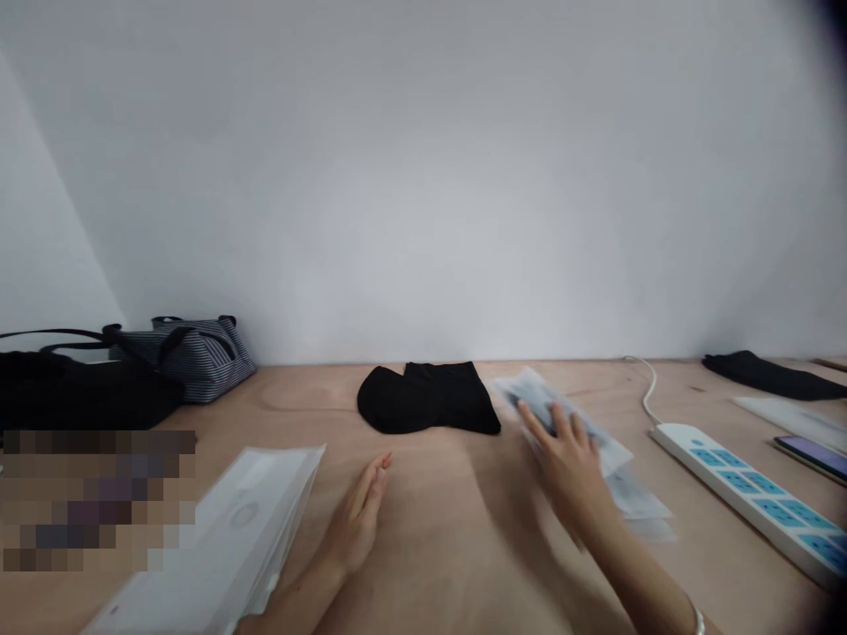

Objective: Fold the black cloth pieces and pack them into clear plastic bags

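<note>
Covered by the spread right hand (565,459), clamping indeterminable, are translucent whitish plastic packets (614,451) near the pale wooden table (430,529)'s back edge, seemingly for steadying, while the left hand (361,520) is held flat, empty.

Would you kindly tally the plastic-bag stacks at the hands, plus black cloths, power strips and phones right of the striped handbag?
Translucent white plastic-bag stacks: 2
Flat black cloths: 2
White oblong power strip: 1
Flat rectangular phone: 1
Total: 6
</note>
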Tool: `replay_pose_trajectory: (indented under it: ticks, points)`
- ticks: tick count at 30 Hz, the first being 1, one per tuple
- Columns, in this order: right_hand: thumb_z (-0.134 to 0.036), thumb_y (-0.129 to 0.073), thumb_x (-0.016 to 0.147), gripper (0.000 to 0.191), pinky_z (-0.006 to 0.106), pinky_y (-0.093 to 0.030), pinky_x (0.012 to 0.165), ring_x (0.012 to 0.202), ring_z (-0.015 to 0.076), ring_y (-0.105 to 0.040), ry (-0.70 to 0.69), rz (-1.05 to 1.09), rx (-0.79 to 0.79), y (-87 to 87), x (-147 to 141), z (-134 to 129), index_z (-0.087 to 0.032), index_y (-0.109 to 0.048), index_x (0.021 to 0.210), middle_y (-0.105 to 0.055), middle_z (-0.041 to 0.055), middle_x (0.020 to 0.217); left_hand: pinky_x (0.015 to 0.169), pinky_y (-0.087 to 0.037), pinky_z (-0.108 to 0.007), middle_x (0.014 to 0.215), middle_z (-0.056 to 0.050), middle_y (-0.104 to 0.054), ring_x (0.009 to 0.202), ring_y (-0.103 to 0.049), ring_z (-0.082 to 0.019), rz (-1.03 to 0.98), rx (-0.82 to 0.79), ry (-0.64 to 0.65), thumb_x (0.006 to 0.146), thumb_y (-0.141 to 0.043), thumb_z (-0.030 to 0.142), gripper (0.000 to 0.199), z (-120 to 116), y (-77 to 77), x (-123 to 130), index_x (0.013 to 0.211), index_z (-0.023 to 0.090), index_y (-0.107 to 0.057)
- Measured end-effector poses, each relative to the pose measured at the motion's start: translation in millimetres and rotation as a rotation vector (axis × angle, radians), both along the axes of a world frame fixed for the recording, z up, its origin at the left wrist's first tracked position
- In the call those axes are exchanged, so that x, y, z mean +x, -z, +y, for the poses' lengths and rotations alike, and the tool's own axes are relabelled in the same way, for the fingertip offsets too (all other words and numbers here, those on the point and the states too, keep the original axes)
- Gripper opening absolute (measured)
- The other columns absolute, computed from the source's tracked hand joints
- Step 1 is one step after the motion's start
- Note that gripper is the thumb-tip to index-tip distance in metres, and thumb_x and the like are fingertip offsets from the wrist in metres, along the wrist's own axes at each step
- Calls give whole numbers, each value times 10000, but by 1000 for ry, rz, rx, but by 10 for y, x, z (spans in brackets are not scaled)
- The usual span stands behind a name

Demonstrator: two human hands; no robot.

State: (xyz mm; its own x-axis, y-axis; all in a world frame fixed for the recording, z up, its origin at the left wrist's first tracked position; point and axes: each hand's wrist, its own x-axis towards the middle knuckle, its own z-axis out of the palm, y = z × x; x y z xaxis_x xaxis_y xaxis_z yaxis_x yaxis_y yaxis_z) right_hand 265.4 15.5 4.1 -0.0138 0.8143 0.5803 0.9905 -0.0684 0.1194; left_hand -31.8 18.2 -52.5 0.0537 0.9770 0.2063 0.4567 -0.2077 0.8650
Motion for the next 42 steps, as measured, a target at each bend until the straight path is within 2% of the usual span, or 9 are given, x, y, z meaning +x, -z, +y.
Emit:
replay_pose_trajectory:
  ticks: [4,7,11,17,22,29,35,39,42]
  points:
    - [-138,-324,813,500,628,-387,620,1022,426,-454,351,153,-213,145,200,85,-297,-406,1280,-447,205,1195,1027,-280,-377,1299,-51,-459,1210,-388,-179,99,24,28,908,-216,435,454,6,-7,10,1250,201,-404]
    - [-318,-390,838,419,675,-309,684,1068,453,-400,391,145,-270,208,198,79,-238,-450,1245,-433,221,1212,1017,-299,-375,1292,-48,-467,1204,-396,-187,179,43,40,905,-249,436,442,-9,-17,29,1241,204,-418]
    - [-304,-427,833,419,630,-231,857,1143,374,-362,109,45,-221,99,36,76,-187,-440,1235,-434,189,1246,993,-333,-383,1282,-63,-473,1189,-413,-206,302,94,40,885,-320,422,443,-26,-6,72,1258,196,-400]
    - [-189,-414,805,294,369,-282,948,1133,221,-414,-426,136,-440,127,-378,331,-182,-573,1052,-471,111,1240,1025,-277,-375,1374,-102,-349,1261,-299,-229,610,241,142,850,-395,349,411,237,19,132,1200,155,-487]
    - [-251,-379,838,323,470,-153,999,1274,254,-212,-435,157,-485,328,-558,644,-146,-561,1082,-330,136,1366,1023,-250,-418,1406,-85,-293,1293,-217,-255,720,319,143,845,-403,349,380,677,2,123,1149,170,-544]
    - [-188,-314,856,385,486,-132,1004,1224,237,-310,-382,208,-491,448,-570,836,-118,-474,1199,-428,156,1292,1012,-278,-397,1196,-118,-554,1145,-460,-212,702,352,44,855,-336,244,358,932,11,86,1090,114,-572]
    - [-129,-372,806,371,415,-130,1020,1207,213,-338,-447,249,-458,276,-538,647,-114,-513,1149,-472,134,1244,1003,-288,-387,1021,-44,-644,969,-556,-172,677,380,48,819,-325,140,320,808,-218,92,930,194,-621]
    - [-141,-418,787,244,372,-234,972,945,180,-547,-533,269,-508,103,-383,274,-169,-656,832,-636,55,943,835,-413,-326,792,3,-649,781,-578,-157,685,341,197,708,-384,70,274,455,-459,-7,745,216,-613]
    - [-167,-508,730,173,268,-393,770,695,141,-584,-696,320,-734,3,-210,-70,-176,-664,654,-643,12,694,616,-431,-208,647,56,-612,626,-561,-115,682,232,402,637,-436,63,220,72,-662,-110,630,226,-583]
